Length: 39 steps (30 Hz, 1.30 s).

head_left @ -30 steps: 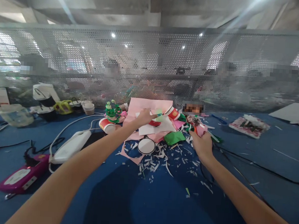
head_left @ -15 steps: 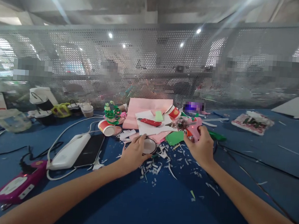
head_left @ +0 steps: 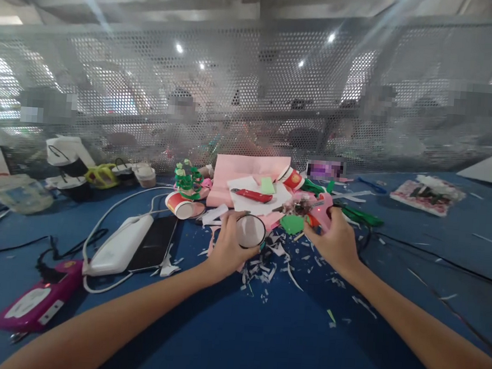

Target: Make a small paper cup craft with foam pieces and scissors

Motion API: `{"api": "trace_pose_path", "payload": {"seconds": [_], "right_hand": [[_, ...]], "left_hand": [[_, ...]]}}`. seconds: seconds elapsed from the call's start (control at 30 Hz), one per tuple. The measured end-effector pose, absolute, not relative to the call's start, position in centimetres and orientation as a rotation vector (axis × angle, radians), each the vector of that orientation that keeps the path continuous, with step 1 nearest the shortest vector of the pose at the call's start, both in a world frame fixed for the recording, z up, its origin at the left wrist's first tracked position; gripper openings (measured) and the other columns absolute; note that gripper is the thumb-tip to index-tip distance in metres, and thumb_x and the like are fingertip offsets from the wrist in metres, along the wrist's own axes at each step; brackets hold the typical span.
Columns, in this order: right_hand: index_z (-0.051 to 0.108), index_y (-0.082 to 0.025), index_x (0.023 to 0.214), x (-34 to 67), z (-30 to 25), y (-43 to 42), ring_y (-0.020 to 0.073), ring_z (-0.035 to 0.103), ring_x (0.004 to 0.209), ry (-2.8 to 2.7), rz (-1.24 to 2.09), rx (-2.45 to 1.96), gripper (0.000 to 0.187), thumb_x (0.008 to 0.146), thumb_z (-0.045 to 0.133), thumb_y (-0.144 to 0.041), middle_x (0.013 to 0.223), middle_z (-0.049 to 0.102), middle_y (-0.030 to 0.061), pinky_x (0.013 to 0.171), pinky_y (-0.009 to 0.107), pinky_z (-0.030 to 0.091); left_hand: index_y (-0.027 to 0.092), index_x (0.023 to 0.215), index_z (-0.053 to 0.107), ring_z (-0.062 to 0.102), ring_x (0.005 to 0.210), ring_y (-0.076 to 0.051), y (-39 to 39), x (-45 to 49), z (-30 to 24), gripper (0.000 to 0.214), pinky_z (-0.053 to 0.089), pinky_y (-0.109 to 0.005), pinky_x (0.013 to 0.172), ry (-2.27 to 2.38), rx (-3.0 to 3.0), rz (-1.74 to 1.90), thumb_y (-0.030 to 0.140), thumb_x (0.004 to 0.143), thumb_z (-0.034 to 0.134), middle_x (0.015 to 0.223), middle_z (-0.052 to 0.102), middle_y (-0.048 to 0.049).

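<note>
My left hand (head_left: 230,245) is closed around a small round cup-like piece (head_left: 251,231) with a white face and a dark rim, tilted toward me. A pink glue gun (head_left: 320,211) with a small red light sits in the grip of my right hand (head_left: 338,240). Its nozzle points left, over a clump of scraps. Just left of the gun lies a green paper piece (head_left: 292,225). Behind my hands, a red utility knife (head_left: 251,195) rests on white paper (head_left: 240,185), which lies over a pink sheet (head_left: 230,169).
Two red-and-white paper cups (head_left: 180,205) (head_left: 292,178) lie on their sides. White paper scraps (head_left: 265,270) litter the blue table (head_left: 235,341). At left are a white power bank (head_left: 119,243), a black phone (head_left: 154,244) and a purple power strip (head_left: 38,299). A perforated metal screen (head_left: 244,94) stands behind.
My left hand has raised the round cup-like piece slightly and turned its white face more toward me. The glue gun stays in my right hand. The whole view has shifted a little.
</note>
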State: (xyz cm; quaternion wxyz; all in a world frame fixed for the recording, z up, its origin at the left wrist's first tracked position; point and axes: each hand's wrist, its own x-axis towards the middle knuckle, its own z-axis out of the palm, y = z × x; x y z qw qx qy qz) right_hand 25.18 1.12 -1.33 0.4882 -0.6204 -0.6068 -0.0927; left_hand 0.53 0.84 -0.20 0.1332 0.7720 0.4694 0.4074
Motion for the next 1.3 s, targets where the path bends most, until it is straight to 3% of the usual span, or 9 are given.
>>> {"api": "trace_pose_path", "payload": {"seconds": [0.3, 0.5, 0.77, 0.97, 1.3], "right_hand": [[0.039, -0.022, 0.082, 24.6, -1.3, 0.6, 0.0224, 0.056, 0.063, -1.507, -0.498, -1.415, 0.037, 0.069, 0.065, -0.046, 0.072, 0.054, 0.0036, 0.054, 0.032, 0.044], [0.042, -0.021, 0.083, 25.0, -1.5, 0.7, 0.0213, 0.058, 0.064, -1.560, -0.625, -1.315, 0.026, 0.075, 0.060, -0.039, 0.072, 0.056, 0.0043, 0.054, 0.030, 0.046], [0.053, -0.019, 0.087, 25.0, -1.6, 0.6, 0.0219, 0.062, 0.064, -1.577, -0.714, -1.322, 0.025, 0.078, 0.058, -0.041, 0.071, 0.063, 0.0069, 0.056, 0.031, 0.047], [0.057, -0.016, 0.095, 25.1, -1.7, 0.6, 0.0218, 0.064, 0.063, -1.606, -0.748, -1.300, 0.027, 0.081, 0.056, -0.039, 0.075, 0.067, 0.0091, 0.056, 0.031, 0.048], [0.060, -0.015, 0.098, 25.3, -1.8, 0.7, 0.0240, 0.067, 0.068, -1.621, -0.789, -1.272, 0.027, 0.083, 0.054, -0.037, 0.082, 0.071, 0.0128, 0.059, 0.033, 0.052]], "left_hand": [[0.021, 0.128, 0.040, 0.048, 0.120, -0.028, 0.7, 0.3, -1.2, 0.079, 0.040, -0.047, 0.101, 1.127, 2.024, 1.185, 0.025, 0.058, 0.076, 0.129, 0.050, -0.0114], [0.022, 0.132, 0.040, 0.050, 0.118, -0.029, 0.4, 0.3, -0.7, 0.082, 0.042, -0.046, 0.100, 1.039, 1.989, 1.169, 0.021, 0.058, 0.075, 0.128, 0.053, -0.0107], [0.022, 0.136, 0.031, 0.046, 0.124, -0.027, 0.5, 0.4, -0.9, 0.085, 0.046, -0.041, 0.097, 0.967, 1.904, 1.130, 0.019, 0.062, 0.073, 0.139, 0.044, -0.0120], [0.021, 0.136, 0.032, 0.043, 0.127, -0.027, 0.5, 0.3, -1.1, 0.086, 0.040, -0.044, 0.104, 0.954, 1.907, 1.145, 0.019, 0.061, 0.075, 0.139, 0.044, -0.0118], [0.022, 0.136, 0.030, 0.043, 0.127, -0.027, 0.4, 0.4, -1.1, 0.085, 0.045, -0.041, 0.100, 0.896, 1.851, 1.139, 0.019, 0.062, 0.073, 0.142, 0.040, -0.0121]]}}
